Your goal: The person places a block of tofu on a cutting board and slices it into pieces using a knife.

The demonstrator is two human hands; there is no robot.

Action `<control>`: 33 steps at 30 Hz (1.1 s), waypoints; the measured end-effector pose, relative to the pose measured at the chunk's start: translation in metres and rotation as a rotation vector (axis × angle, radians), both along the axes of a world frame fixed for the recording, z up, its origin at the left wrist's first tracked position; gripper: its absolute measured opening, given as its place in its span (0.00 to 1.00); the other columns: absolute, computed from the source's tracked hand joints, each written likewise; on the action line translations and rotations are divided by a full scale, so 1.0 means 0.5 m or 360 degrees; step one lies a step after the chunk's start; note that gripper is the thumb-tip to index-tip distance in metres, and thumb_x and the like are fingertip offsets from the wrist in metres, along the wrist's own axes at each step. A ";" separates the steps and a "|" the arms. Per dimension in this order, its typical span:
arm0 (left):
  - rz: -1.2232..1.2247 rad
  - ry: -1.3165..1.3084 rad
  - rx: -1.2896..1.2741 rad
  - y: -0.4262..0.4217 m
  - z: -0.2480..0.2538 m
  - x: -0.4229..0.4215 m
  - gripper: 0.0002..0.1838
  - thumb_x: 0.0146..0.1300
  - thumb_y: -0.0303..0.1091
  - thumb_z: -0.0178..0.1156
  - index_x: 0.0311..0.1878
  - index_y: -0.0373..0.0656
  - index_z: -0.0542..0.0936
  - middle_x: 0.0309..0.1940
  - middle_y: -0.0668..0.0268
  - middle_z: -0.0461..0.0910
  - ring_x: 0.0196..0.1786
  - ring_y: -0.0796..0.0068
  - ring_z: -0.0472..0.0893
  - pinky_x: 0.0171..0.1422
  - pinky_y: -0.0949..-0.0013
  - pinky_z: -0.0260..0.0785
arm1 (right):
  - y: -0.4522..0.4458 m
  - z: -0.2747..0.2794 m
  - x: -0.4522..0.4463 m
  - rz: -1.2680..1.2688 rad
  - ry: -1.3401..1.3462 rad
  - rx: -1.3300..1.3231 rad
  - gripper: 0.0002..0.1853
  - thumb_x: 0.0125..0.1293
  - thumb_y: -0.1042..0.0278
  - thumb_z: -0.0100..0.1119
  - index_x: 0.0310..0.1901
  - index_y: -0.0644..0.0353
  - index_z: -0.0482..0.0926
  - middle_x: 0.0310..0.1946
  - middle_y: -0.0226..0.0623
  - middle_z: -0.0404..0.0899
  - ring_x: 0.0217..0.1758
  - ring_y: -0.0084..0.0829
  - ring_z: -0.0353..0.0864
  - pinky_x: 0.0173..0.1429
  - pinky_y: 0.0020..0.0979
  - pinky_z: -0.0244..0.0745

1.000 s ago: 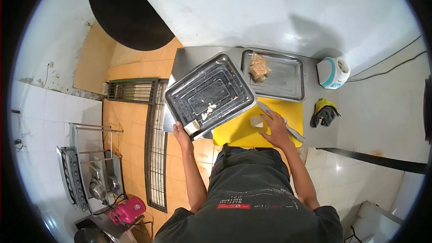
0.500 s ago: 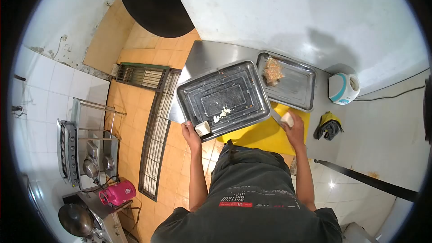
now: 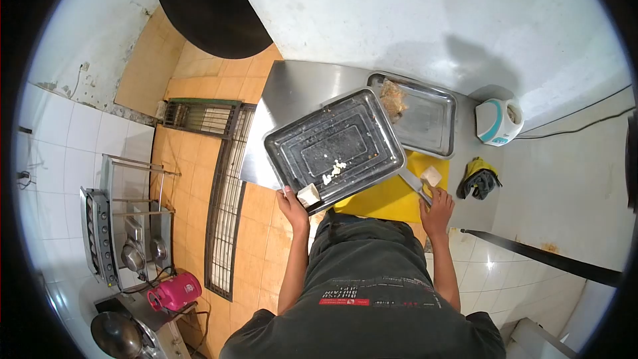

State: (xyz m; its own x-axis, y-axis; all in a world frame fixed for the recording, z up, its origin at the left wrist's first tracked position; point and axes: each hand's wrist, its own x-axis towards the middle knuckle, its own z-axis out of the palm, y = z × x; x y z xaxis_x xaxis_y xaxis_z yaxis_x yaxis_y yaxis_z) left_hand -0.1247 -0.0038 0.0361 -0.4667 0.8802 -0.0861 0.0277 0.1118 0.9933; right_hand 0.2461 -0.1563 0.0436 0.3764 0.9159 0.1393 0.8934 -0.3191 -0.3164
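Observation:
My left hand (image 3: pixel 292 209) grips the near-left corner of a metal tray (image 3: pixel 359 108), which is tilted and overlaps the yellow cutting board (image 3: pixel 382 196). Inside the tray, close to my left thumb, is a white block (image 3: pixel 308 194) that looks like tofu; small pale crumbs (image 3: pixel 333 172) lie towards the middle. My right hand (image 3: pixel 437 211) is closed at the handle of a knife (image 3: pixel 413 179), whose blade lies on the board beside the tray's edge. Just beyond my right fingers, a second white block (image 3: pixel 431 175) rests on the board.
Behind on the steel table (image 3: pixel 306 80) is another metal tray (image 3: pixel 438 150) with a plastic bag of orange-brown food (image 3: pixel 392 100). A white and teal appliance (image 3: pixel 497 122) and a yellow-grey cloth (image 3: pixel 480 179) stand to the right. A pink gas cylinder (image 3: pixel 176 291) is at lower left.
My right hand has let go of the white block, left it on the board, and moved nearer to me onto the knife handle. My left hand still holds the tray, shifted slightly.

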 end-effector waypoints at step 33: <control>-0.0104 0.0125 0.0036 0.008 0.046 0.025 0.18 0.88 0.42 0.51 0.39 0.43 0.67 0.33 0.74 0.63 0.39 0.80 0.62 0.45 0.69 0.62 | 0.318 0.163 -0.310 0.0800 0.0898 0.0259 0.23 0.72 0.74 0.61 0.67 0.66 0.79 0.64 0.52 0.82 0.69 0.55 0.78 0.76 0.50 0.72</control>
State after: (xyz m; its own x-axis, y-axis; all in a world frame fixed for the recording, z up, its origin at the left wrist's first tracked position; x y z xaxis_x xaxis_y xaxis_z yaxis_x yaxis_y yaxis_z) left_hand -0.1124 0.0002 0.0592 -0.4125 0.9104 -0.0313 0.1124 0.0849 0.9900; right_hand 0.0911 0.0029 0.1251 -0.0252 0.9800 0.1972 0.6082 0.1716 -0.7750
